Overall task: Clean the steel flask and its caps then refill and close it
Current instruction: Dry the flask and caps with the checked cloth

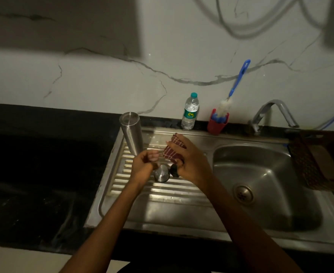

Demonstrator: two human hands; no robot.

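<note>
A stainless sink (pixel 260 223) sits in a black counter (pixel 34 174) under a white marble-veined wall (pixel 123 79), dimly lit. On its ribbed drainboard: one steel flask (pixel 131 133) standing inverted at the far left corner, one steel cap (pixel 161 173) and one black cap (pixel 175 170) nearer the basin. Behind the sink stand one water bottle (pixel 190 112), one red cup (pixel 217 123) holding one bottle brush (pixel 235 85), and one tap (pixel 274 113). The right hand (pixel 189 164) grips a checked cloth (pixel 173 150); the left hand (pixel 144 163) is loosely curled, holding nothing visible.
</note>
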